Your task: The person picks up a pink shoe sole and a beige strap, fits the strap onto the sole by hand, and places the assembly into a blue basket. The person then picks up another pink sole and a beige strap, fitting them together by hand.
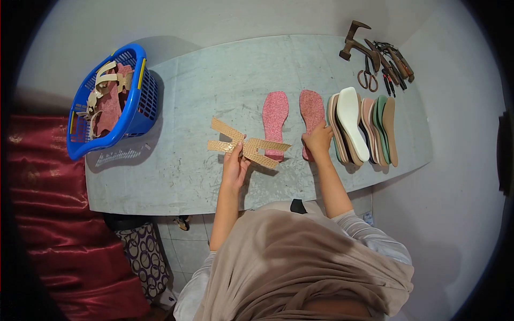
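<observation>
My left hand (234, 165) pinches a tan woven sandal strap (257, 148) near its middle, where its bands cross in an X, and holds it above the table. One end of the strap partly covers a pink speckled insole (276, 115) lying flat. To the right of that, my right hand (319, 140) grips the lower part of a second, darker pink insole (312, 109), thumb on its left edge and fingers over its right side. The heel end of this insole is partly hidden by the hand.
Several soles in white, beige, pink and green (350, 120) stand in a row right of my right hand. A cobbler's iron last (350, 45), scissors (367, 77) and other hand tools lie at the back right. A blue basket (140, 115) with straps and pink pieces stands at the left.
</observation>
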